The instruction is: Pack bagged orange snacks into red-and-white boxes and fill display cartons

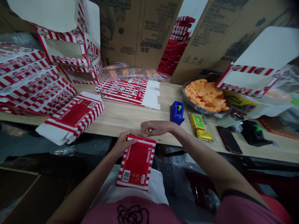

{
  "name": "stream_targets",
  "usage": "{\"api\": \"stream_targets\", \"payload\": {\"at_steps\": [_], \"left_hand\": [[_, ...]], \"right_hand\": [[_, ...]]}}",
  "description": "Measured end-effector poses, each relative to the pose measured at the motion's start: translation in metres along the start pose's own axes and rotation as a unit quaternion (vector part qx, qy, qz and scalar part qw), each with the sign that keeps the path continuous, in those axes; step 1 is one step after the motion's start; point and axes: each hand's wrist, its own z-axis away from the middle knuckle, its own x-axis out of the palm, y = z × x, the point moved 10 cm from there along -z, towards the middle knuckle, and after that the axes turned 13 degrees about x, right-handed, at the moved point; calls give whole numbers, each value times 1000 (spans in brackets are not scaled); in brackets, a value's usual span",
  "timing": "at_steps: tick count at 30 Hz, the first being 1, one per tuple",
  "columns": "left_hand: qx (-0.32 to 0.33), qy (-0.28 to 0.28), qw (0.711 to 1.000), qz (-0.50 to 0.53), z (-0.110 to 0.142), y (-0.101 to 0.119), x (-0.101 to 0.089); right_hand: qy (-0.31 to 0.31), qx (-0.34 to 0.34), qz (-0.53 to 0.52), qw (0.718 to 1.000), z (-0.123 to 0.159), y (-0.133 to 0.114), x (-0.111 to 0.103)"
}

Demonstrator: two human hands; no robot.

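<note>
Cloth shirt [133, 211] | striped oblong cardboard box [136, 161] | left hand [125, 143]: fingers pinch corner | right hand [155, 128]: fingers curled, hold unclear

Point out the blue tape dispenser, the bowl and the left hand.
Blue tape dispenser [175, 117], head view, on its body.
Bowl [198, 109], head view, on its near rim.
Left hand [122, 143], head view, on its back.

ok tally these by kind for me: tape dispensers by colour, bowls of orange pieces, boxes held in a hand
Blue tape dispenser: 1
Black tape dispenser: 1
Bowl of orange pieces: 1
Red-and-white box in the left hand: 1
Total: 4
</note>
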Motion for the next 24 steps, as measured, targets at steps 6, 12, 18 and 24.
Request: {"api": "stream_targets", "payload": {"at_steps": [6,12,18,24], "left_hand": [[2,2,1000,-6,0,1,0],[39,-10,999,-25,9,23,3],[58,-53,995,-61,21,37,11],[42,52,997,34,25,32,-20]], "right_hand": [[-26,27,162,986,-30,-3,14],[-24,125,-53,990,-38,38,26],[-171,167,-419,876,-36,56,76],[-54,40,-116,991,-19,-10,20]]}}
